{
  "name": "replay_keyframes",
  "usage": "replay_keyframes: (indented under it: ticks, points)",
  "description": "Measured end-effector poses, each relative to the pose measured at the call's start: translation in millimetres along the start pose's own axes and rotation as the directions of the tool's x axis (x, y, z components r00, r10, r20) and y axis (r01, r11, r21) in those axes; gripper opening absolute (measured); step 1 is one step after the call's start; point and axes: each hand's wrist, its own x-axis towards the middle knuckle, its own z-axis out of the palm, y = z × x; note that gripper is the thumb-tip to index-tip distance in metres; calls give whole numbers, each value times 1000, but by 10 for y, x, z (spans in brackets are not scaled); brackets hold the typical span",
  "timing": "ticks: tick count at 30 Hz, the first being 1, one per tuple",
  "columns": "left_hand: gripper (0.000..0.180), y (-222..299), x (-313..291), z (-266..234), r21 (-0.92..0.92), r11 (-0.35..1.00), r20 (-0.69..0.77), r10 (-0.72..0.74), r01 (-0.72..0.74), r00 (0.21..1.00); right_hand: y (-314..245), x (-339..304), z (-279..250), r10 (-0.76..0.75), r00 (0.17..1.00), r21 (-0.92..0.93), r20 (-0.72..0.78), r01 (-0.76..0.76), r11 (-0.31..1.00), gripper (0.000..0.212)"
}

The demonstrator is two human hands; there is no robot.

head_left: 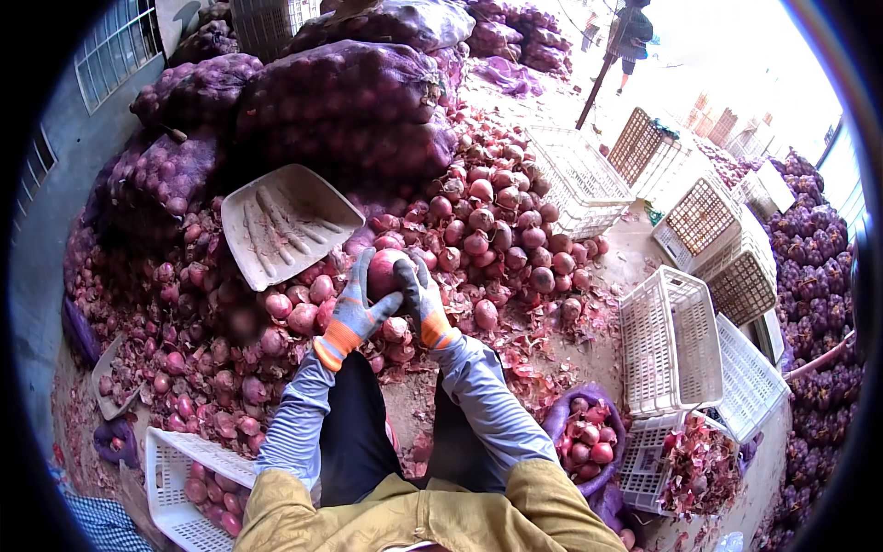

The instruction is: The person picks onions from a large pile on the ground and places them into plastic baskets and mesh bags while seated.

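Observation:
A red onion (386,274) is held between my two gloved hands, in front of my knees and above the onion heap. My left hand (355,302), in a grey glove with an orange cuff, wraps the onion's left side with its thumb across the lower front. On the other side my right hand (424,299), in a matching glove, closes against the onion with its fingers up. Below and around both hands lie loose red onions (302,318) and dry skins. Just left of my hands, a whitish plastic scoop (287,225) rests tilted on the heap.
Full purple mesh sacks (340,85) are piled behind the heap. White plastic crates (670,340) stand at the right, one holding onion skins (701,467). An open purple sack of onions (585,440) sits by my right knee, and a white crate (175,497) with onions at lower left. A person (631,39) stands far off.

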Motion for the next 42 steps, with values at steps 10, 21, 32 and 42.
replay_keyframes:
  ticks: [10, 21, 32, 42]
  points:
    - [56, -314, -958, -1547, -961, 107, 131, -630, 254, 765, 42, -187, -60, 331, 901, -25, 282, -338, 941, 41]
    - [54, -1117, -3025, -2889, -759, 491, -564, -824, -428, 57, 19, -130, -188, 416, 896, -85, 156, -408, 909, 35]
    - [70, -2149, -1476, -1078, 637, 454, -276, -621, 623, 734, 214, -19, 33, 409, 905, -273, 112, -368, 889, 32]
    - [45, -3020, -1773, -1350, -307, 604, -332, -792, 735, 512, 348, 82, 42, 303, 934, -512, 190, -169, 842, 30]
